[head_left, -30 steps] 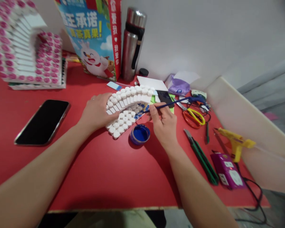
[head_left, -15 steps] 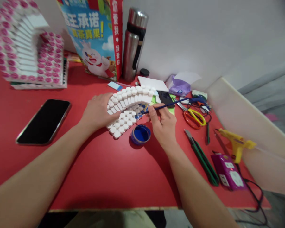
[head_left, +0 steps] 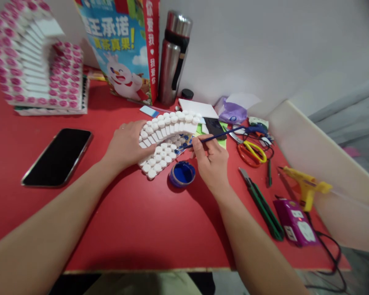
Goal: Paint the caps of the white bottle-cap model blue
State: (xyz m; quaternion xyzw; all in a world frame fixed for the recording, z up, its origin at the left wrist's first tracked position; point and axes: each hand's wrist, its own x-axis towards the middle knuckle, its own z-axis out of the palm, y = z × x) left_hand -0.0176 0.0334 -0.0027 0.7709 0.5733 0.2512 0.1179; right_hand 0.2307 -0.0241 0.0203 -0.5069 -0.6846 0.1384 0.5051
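Note:
My left hand (head_left: 127, 143) grips the left end of a white model staircase (head_left: 164, 133), whose sides are covered in round white discs. Several discs at its right end are painted blue. Between the fingers of my right hand (head_left: 211, 159) is a paintbrush (head_left: 217, 137) with a long dark blue handle. Its tip touches, or nearly touches, a disc on the model's lower right edge. Just below stands a small open pot of blue paint (head_left: 182, 174), close to the right hand.
A phone (head_left: 58, 157) lies at left, behind it a pink-dotted model (head_left: 33, 61). A printed bag (head_left: 119, 53) and a steel flask (head_left: 174, 57) stand at the back. Right are scissors (head_left: 252, 152), a box cutter (head_left: 263, 207), a yellow glue gun (head_left: 306, 184) and a purple box (head_left: 297, 223).
Almost nothing differs. Both hands keep their places, and the brush tip stays at the model's lower right edge.

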